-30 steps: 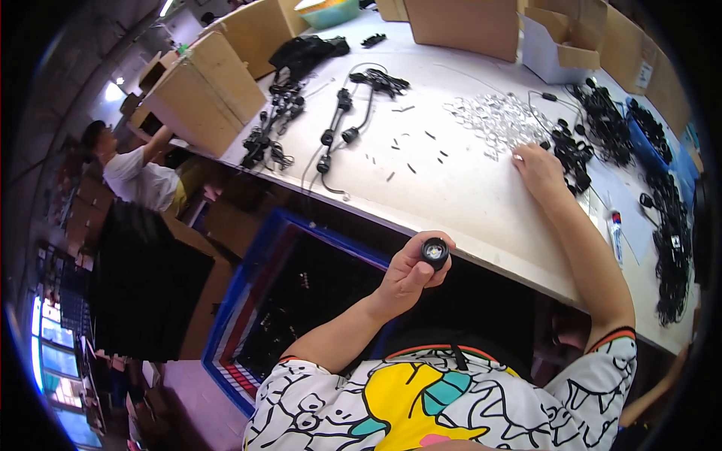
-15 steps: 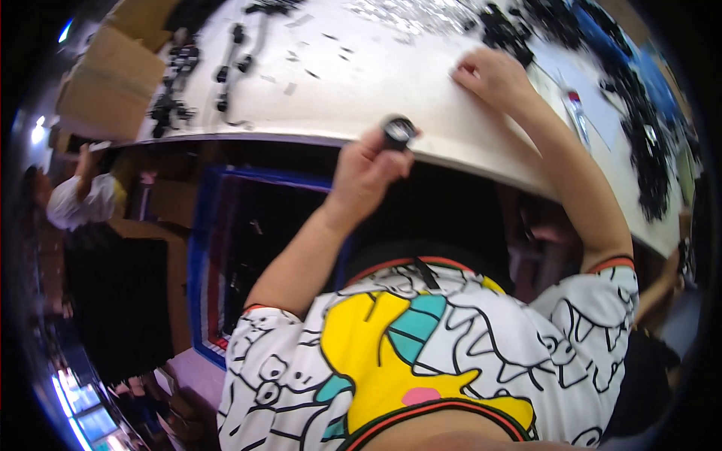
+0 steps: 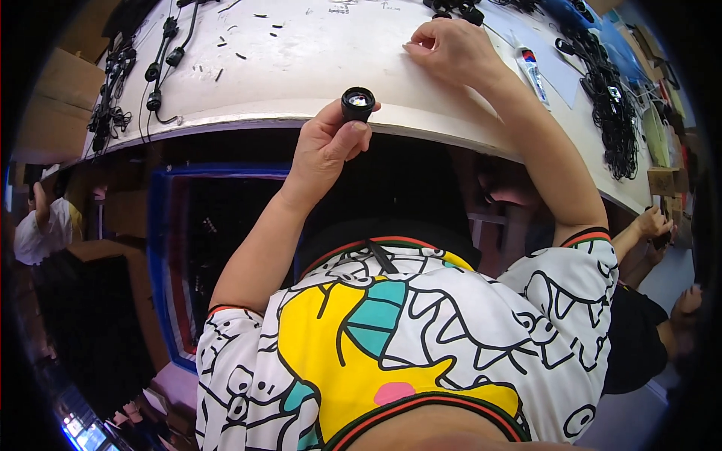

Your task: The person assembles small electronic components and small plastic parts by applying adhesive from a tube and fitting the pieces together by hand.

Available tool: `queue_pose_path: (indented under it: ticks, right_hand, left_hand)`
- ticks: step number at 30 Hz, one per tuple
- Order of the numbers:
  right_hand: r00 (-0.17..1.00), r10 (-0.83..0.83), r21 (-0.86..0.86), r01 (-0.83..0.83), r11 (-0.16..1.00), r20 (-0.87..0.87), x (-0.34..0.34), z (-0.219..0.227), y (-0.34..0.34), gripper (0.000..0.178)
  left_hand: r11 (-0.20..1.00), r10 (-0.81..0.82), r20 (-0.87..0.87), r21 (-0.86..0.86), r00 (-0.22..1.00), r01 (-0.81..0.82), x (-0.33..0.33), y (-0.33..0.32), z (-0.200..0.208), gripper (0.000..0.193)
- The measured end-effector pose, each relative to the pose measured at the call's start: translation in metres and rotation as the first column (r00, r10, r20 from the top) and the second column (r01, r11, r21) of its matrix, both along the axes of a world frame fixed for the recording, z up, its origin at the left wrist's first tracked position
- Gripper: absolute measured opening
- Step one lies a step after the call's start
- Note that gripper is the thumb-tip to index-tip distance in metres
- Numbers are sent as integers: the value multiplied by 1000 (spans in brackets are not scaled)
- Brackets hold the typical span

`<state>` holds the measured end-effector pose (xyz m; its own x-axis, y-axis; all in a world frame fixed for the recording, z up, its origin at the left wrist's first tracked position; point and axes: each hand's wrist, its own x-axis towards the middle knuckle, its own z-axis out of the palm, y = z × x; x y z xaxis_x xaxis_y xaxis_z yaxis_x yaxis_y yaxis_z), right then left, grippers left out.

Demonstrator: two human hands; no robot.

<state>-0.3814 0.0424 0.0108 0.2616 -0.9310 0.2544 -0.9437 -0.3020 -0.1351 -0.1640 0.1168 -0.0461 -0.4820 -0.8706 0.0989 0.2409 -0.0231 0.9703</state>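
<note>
My left hand [image 3: 329, 143] holds up a short black cylinder [image 3: 356, 107] by its side, thumb in front, just off the table's near edge. Set in its upward end is a shiny, lens-like round inside a black rim. Over the white table [image 3: 331, 64], my right hand [image 3: 460, 52] is closed, thumb and fingertips drawn together. Whatever may be between those fingertips is too small to make out. Close to the right forearm lies a white tube [image 3: 531, 74] with red and blue markings. Small black scraps [image 3: 241, 56] are scattered on the tabletop to the left.
Black cables with sockets [image 3: 154, 71] lie at the table's left. Bundled black cable [image 3: 613, 124] lines the right side, beside a blue plastic bag [image 3: 568, 13]. Cardboard boxes [image 3: 56, 105] stand at far left. Another person's hands [image 3: 653, 225] work at the right.
The view has shifted, so table and hands appear farther left and higher. The silvery pile at the back has left the picture. My left hand still holds the black cylinder.
</note>
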Motion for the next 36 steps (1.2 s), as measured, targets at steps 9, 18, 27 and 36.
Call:
queue_pose_path:
  ticks: [9,18,27,36]
  right_hand:
    - [969,118,-40,-112,993,218,-13,-22,-2,27]
    - [742,199,116,-349,930,640,2,-1,20,17]
    - [609,342,128,-595,793,715,24,10,52,22]
    - [712,147,272,-439,856,687,9,15,50,21]
  left_hand:
    - [999,27,10,33,1000,-28,-1,-1,2,36]
    - [999,29,-19,26,999,-28,-4,1,-4,35]
    - [997,-30,-49,62,998,33,-4,4,-5,23]
    - [999,-5,48,53,999,2,-1,9,-4,23]
